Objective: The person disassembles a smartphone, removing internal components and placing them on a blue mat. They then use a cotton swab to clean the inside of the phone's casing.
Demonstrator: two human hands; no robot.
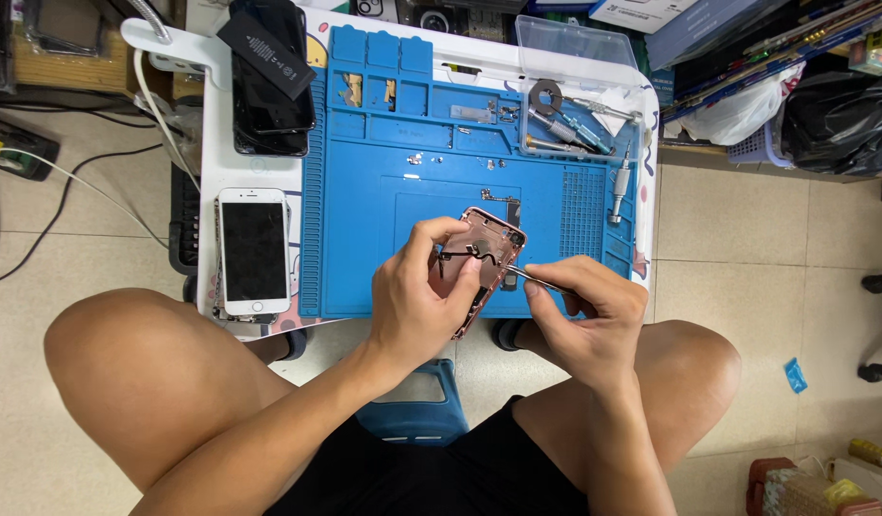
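My left hand (420,304) grips a pink phone housing (491,250), open side up, above the near edge of a blue repair mat (365,191). The thumb and fingers curl over its lower half, with a dark flex part under the fingertips. My right hand (584,311) pinches thin metal tweezers (529,277), whose tip reaches into the housing's right side. Both hands hover over the mat on a small white table (209,143).
A white-framed phone (254,250) lies face up left of the mat, on top of other parts. Dark phones and a battery (269,67) are stacked at the back left. Screwdrivers (580,129) and a clear plastic box (575,43) sit at the right. My bare knees flank a blue stool (417,406).
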